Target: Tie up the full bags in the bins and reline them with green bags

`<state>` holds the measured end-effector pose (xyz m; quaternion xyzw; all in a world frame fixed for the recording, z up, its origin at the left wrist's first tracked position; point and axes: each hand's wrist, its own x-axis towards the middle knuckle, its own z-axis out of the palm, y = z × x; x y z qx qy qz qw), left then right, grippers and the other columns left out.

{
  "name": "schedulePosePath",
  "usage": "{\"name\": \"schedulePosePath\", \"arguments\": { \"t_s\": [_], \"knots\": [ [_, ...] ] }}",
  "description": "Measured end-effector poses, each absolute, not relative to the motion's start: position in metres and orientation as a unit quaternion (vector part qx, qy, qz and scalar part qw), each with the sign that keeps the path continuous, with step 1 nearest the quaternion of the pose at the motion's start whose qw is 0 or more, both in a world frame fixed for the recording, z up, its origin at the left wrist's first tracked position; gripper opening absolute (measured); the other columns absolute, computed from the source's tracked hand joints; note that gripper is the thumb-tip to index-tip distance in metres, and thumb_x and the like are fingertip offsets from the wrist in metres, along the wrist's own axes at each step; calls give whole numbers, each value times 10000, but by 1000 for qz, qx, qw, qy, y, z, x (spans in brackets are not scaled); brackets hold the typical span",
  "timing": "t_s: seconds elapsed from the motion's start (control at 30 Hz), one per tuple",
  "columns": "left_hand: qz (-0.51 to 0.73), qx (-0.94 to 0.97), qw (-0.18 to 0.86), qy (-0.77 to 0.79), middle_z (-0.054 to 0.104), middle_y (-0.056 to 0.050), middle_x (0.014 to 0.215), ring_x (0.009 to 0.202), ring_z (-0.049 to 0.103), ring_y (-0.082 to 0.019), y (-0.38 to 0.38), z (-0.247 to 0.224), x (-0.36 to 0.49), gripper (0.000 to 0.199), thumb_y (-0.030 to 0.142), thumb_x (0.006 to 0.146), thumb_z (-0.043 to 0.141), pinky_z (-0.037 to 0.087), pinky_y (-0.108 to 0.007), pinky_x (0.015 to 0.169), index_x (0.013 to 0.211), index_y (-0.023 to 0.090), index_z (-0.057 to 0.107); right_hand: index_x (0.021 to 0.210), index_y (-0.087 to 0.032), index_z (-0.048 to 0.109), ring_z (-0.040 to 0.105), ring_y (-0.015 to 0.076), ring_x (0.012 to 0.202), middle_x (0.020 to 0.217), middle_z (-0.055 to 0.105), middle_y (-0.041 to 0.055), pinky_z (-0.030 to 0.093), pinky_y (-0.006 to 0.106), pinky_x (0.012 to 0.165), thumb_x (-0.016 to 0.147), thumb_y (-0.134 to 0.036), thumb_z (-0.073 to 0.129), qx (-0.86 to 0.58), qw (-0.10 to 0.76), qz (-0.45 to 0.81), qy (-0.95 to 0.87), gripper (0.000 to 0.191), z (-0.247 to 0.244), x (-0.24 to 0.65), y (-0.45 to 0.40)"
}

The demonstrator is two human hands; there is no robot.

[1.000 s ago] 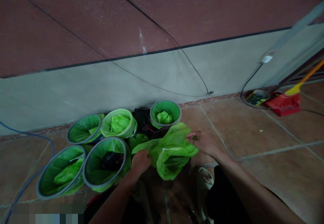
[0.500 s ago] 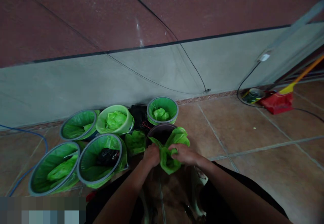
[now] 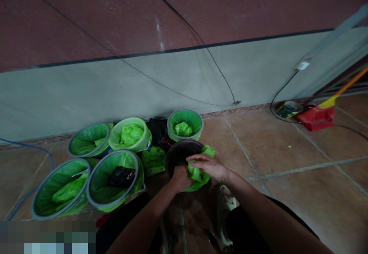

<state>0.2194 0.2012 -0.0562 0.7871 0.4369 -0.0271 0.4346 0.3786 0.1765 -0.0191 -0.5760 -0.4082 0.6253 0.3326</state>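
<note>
A dark brown bucket (image 3: pixel 174 155) stands on the floor in front of me, and a green plastic bag (image 3: pixel 198 173) lies partly in it and over its near right rim. My left hand (image 3: pixel 180 178) is closed at the bag's left side, reaching into the bucket; its fingertips are hidden. Over the bag's right side is my right hand (image 3: pixel 209 166), its fingers stretched out and touching the plastic. Just behind stands a grey-rimmed bucket (image 3: pixel 185 123) with a green liner and a crumpled green bag inside.
Several green-lined buckets (image 3: pixel 112 179) stand at the left, one holding a black bag (image 3: pixel 122 177). More black plastic (image 3: pixel 158 131) lies by the wall. A blue hose (image 3: pixel 34 146) is at far left. A red dustpan (image 3: pixel 317 118) and a tin (image 3: pixel 289 109) are at right, near a black cable (image 3: pixel 277 93).
My left hand has moved right and lower into the bucket. My right hand has opened its fingers over the bag, which is now pushed down and bunched at the bucket's right side.
</note>
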Motion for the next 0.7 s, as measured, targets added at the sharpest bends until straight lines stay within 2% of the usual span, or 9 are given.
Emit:
{"name": "schedulePosePath", "arguments": {
  "t_s": [0.1,0.17,0.23,0.33,0.43,0.57,0.63,0.7],
  "knots": [
    [14,756,422,500,756,-56,914,882,693,-196,214,-53,216,276,122,794,518,494,-256,769,971,168,724,1199,-185,641,666,195,916,1058,713,66,526,293,753,817,-426,595,-619,338,585,-401,454,-17,383,183],
    [36,725,392,565,754,-80,932,876,696,-194,226,-50,210,269,147,841,494,481,-252,754,998,149,712,1304,-164,558,673,208,892,989,718,78,524,308,759,874,-419,534,-686,314,498,-427,500,-22,393,188],
    [43,696,348,626,748,-117,966,909,695,-211,237,-47,203,268,204,892,474,473,-261,759,1014,126,699,1338,-139,522,674,236,911,994,712,113,513,335,810,902,-387,506,-760,245,379,-467,502,-31,405,193],
    [36,679,305,667,739,-147,1015,962,689,-234,246,-45,194,287,267,928,462,468,-276,786,1035,118,683,1339,-145,524,636,270,1086,1180,665,162,471,346,938,890,-298,526,-791,148,276,-526,474,-45,416,193],
    [34,674,304,673,736,-141,1035,975,687,-225,246,-46,192,284,294,935,475,466,-266,795,1060,127,669,1413,-136,444,606,271,1165,1287,614,174,454,337,986,852,-223,549,-766,108,288,-564,578,-55,412,189],
    [60,670,344,655,743,-110,973,902,689,-194,245,-49,193,269,281,935,478,461,-242,741,1027,127,678,1505,-97,287,633,277,1133,1339,577,206,474,344,963,808,-200,574,-752,72,305,-580,761,-68,397,188],
    [82,666,356,650,743,-90,923,853,685,-182,248,-48,193,267,266,931,471,457,-238,713,998,135,694,1511,-88,282,639,274,1126,1286,622,197,471,350,967,818,-196,554,-729,40,316,-606,753,-77,391,189],
    [105,663,355,651,743,-68,897,825,677,-172,251,-45,190,269,249,924,465,454,-234,702,990,149,706,1482,-65,350,648,277,1116,1205,671,195,477,352,958,814,-175,541,-702,11,329,-631,704,-88,387,188]
  ]
}}
